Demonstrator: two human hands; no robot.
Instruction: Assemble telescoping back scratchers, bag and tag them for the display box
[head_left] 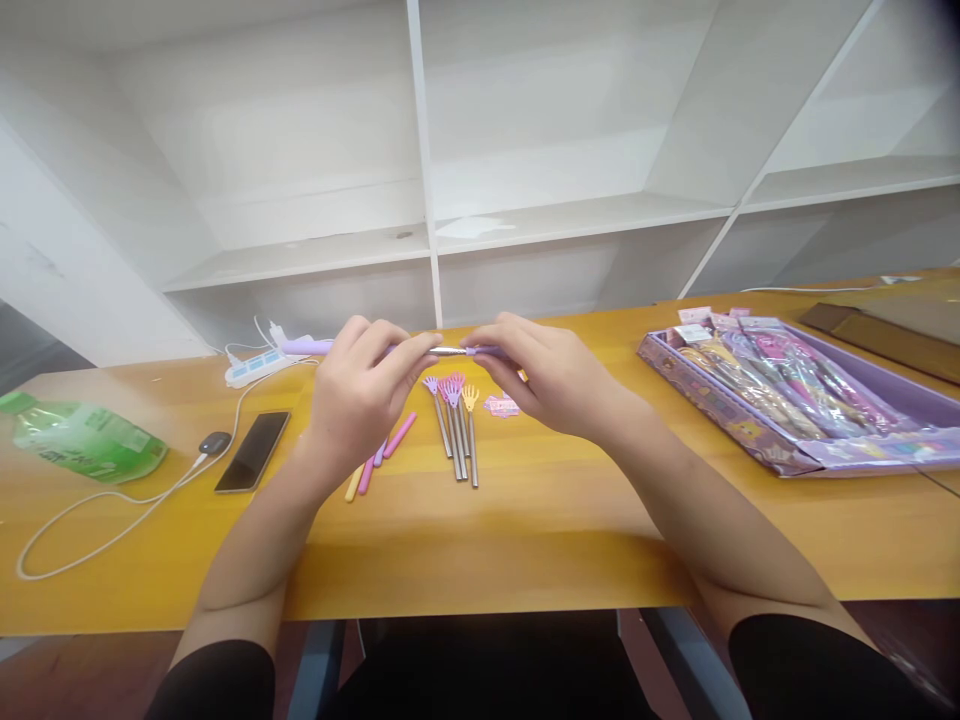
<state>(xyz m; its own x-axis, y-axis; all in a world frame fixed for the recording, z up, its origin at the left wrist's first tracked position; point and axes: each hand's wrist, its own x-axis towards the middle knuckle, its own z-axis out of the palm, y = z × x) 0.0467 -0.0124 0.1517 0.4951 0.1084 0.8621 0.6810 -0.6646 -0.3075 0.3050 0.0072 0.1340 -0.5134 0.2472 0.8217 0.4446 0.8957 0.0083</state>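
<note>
Wooden table (525,555), bottle (86,440), phone (253,452), claw-tipped rods (457,440), purple tray (731,427)

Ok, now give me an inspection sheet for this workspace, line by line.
Surface: orange-brown tabletop, wood-look.
Job's things: lilac-and-metal rod in hand; metal rods with hand-shaped heads; loose pink, lilac and yellow tubes; purple display box holding bagged items.
Clutter: phone, green bottle on its side, small black device, pink card.
Hands: left hand and right hand both grip the lilac-and-metal rod, above the table.
Cables: white cable looped at left, by the power strip; thin dark cord at far right.
Surroundings: white shelving behind; brown carton at right.
</note>
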